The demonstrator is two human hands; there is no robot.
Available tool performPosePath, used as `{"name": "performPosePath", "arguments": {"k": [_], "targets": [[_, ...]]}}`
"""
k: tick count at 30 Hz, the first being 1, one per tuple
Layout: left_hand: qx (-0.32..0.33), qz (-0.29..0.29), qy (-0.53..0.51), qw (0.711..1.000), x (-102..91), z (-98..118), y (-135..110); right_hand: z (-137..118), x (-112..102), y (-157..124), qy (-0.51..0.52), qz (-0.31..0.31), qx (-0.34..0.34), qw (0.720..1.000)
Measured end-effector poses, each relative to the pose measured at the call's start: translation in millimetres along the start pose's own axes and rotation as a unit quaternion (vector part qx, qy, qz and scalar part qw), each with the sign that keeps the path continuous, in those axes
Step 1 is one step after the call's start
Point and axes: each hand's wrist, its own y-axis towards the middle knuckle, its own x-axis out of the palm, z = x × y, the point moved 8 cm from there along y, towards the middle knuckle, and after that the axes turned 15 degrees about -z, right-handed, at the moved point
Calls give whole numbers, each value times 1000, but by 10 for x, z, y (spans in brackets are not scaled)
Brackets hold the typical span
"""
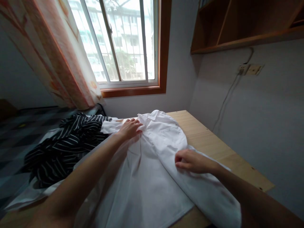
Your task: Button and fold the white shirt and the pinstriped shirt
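Observation:
A white collared shirt (152, 164) lies spread over a light wooden board, its collar end away from me and its hem near me. My left hand (131, 128) rests on its upper left part, close to the collar, with the fingers stretched out over the cloth. Over on the right side of the shirt, my right hand (193, 161) presses against a sleeve with its fingers curled in. Whether cloth is pinched inside those fingers is hidden.
To the left, a heap of black-and-white striped cloth (71, 139) lies beside the shirt, with a dark checked bed cover (11, 142) beyond. The wooden board (209, 142) ends near the right wall. A cord (224, 101) hangs from a socket; a shelf (228, 44) juts out above.

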Motion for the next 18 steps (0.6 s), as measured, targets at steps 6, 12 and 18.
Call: {"name": "performPosePath", "arguments": {"k": [6, 12, 18], "targets": [[-261, -167, -88, 947, -39, -743, -924, 519, -204, 541, -141, 96, 8, 985], [-253, -156, -128, 946, 168, -641, -1432, 758, 262, 798, -161, 56, 61, 984], [-277, -17, -129, 952, -207, -575, -1323, 679, 313, 745, -85, 89, 126, 984]]}}
